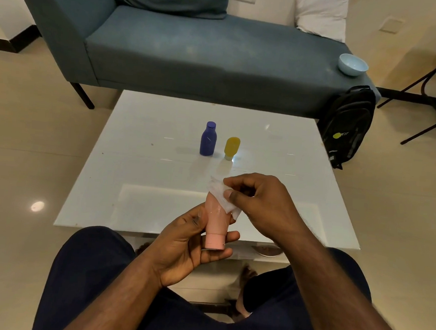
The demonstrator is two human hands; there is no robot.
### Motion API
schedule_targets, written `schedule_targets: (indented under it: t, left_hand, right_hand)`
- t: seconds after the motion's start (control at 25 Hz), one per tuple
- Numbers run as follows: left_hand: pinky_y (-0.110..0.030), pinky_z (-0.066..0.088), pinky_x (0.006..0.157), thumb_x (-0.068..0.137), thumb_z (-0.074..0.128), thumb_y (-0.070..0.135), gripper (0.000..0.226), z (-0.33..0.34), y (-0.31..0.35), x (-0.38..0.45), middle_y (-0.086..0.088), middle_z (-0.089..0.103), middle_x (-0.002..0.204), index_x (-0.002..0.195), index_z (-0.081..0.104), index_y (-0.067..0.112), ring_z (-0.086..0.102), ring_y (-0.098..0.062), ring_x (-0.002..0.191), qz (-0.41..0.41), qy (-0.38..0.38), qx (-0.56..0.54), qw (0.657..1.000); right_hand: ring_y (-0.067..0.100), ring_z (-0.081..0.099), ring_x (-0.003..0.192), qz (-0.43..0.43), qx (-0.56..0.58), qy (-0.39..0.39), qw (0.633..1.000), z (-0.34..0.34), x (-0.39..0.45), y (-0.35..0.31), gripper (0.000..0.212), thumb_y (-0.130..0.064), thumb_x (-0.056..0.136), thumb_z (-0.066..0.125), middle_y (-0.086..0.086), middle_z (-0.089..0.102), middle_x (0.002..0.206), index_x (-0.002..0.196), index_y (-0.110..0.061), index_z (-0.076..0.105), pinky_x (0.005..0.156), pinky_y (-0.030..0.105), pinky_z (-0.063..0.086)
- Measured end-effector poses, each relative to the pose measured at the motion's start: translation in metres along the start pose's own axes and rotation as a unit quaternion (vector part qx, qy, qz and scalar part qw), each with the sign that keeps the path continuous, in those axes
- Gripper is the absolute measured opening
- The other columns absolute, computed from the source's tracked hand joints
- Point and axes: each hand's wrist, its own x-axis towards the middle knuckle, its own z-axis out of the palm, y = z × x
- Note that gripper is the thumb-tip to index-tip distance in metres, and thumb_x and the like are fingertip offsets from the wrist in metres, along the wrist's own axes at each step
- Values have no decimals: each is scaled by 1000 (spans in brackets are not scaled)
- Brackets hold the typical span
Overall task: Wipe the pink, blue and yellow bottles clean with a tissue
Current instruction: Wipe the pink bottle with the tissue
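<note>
My left hand (189, 247) grips the pink bottle (216, 221) near its cap, holding it cap-down over the near edge of the white table (135, 159). My right hand (258, 203) pinches a white tissue (221, 193) against the bottle's upper end. The blue bottle (208, 139) stands upright at the middle of the table. Just to its right the yellow bottle (232, 147) stands on its pale cap. Neither hand touches those two.
A blue-grey sofa (193, 53) runs behind the table, with a light blue bowl (352, 64) on its right end and a white pillow (322, 14) at the back. A black backpack (347, 126) leans by the table's far right corner. My knees sit below the near edge.
</note>
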Motion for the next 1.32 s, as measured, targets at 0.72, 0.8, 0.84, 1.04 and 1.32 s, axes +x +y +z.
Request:
schedule_targets:
  t: [0.72,0.8,0.84,1.04,1.32]
  left_hand:
    - [-41,64,66,74,78,37,57,2,-1,-1,-23,72,116,123,68,9,75,-36,90,24,63,-32,997]
    - [-41,65,64,82,62,32,44,4,-2,-1,-22,74,110,121,66,11,75,-36,83,21,79,-22,996]
    - [-41,65,64,84,60,30,41,3,-2,0,-22,74,110,121,66,12,74,-37,83,21,83,-22,996]
    - [-44,64,74,87,58,32,45,1,-2,2,-24,70,118,125,66,10,73,-34,94,41,99,-4,994]
    - [-40,64,66,87,60,28,39,1,-3,2,-21,72,105,122,67,12,73,-35,82,36,103,35,993]
  right_hand:
    - [0,55,92,-52,-94,43,993,25,-39,-1,18,-22,93,60,-14,60,100,107,-28,69,83,10,43]
    - [-3,55,89,-23,-75,68,995,21,-29,1,15,-18,92,61,-14,59,98,101,-27,69,77,5,42]
    - [-3,55,89,-20,-76,74,994,21,-28,2,15,-17,92,61,-14,59,98,100,-26,69,75,4,41]
    - [5,56,99,-81,-111,23,990,34,-48,-5,20,-18,91,61,-9,62,105,109,-24,69,93,20,44]
    - [5,53,96,-37,-120,73,989,25,-15,-3,23,-17,94,58,-5,59,110,114,-22,68,90,16,43]
